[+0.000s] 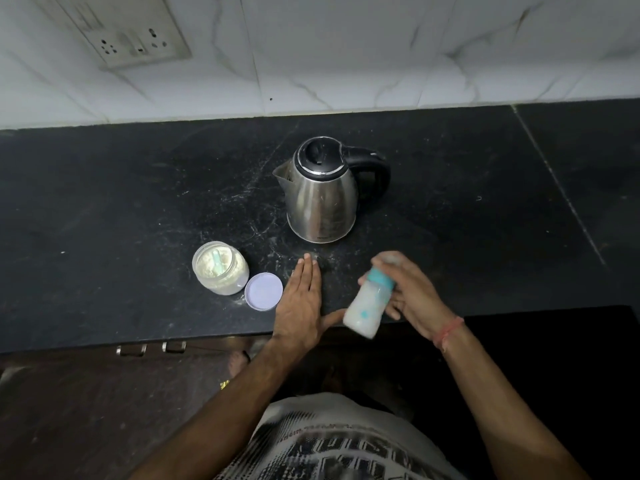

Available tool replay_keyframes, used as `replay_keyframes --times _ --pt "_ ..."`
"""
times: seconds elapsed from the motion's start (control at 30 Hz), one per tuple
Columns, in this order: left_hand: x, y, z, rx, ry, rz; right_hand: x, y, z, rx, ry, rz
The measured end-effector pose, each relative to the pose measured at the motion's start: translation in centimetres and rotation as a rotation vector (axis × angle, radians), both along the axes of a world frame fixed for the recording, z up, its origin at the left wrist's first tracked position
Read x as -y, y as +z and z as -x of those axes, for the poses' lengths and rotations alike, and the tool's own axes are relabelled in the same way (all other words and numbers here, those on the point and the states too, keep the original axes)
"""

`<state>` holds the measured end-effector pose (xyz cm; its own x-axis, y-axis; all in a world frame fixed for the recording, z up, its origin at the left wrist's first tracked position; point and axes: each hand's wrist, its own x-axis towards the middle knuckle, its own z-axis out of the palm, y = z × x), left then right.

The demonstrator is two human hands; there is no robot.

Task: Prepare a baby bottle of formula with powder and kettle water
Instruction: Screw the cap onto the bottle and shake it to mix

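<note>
Fingers of my right hand (405, 299) wrap the milky, tilted baby bottle (367, 306); my left hand (301, 303) lies flat, spread on the worktop (138, 202).

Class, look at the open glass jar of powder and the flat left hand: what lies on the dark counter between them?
In the head view, a round lilac lid lies flat between the glass powder jar and the left hand.
</note>
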<state>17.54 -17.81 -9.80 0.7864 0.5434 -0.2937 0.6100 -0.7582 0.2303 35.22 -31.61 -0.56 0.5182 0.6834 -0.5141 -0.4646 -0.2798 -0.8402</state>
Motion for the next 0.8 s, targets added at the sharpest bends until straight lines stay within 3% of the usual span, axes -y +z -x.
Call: replay_keyframes --times 0.07,0.17,0.27,0.4,0.5,0.6,0.7,0.8 --pt "-0.2 -0.2 0.0 0.014 0.006 -0.004 -0.2 -0.2 -0.2 -0.070 -0.190 -0.055" --pt "-0.2 0.2 -0.1 -0.042 -0.034 -0.066 -0.4 0.0 0.0 -0.029 -0.038 -0.006" --pt "-0.2 0.6 -0.2 -0.017 -0.011 -0.038 -0.3 -1.1 0.2 -0.060 -0.193 -0.030" --pt "-0.1 1.0 0.4 -0.107 -0.135 -0.157 -0.5 -1.6 1.1 -0.006 -0.094 -0.012" --pt "-0.3 0.9 0.5 -0.101 -0.109 -0.165 -0.8 -1.7 0.8 -0.059 -0.274 -0.087" --pt "-0.1 0.4 0.4 -0.139 -0.143 -0.166 -0.8 -0.8 0.9 -0.055 -0.085 -0.049" --pt "-0.1 0.2 0.2 -0.081 -0.040 -0.085 -0.7 -0.9 0.6 -0.159 -0.284 -0.056" --pt "0.2 0.1 0.0 -0.117 -0.063 -0.113 -0.2 -0.4 -0.3 -0.042 -0.142 -0.043"
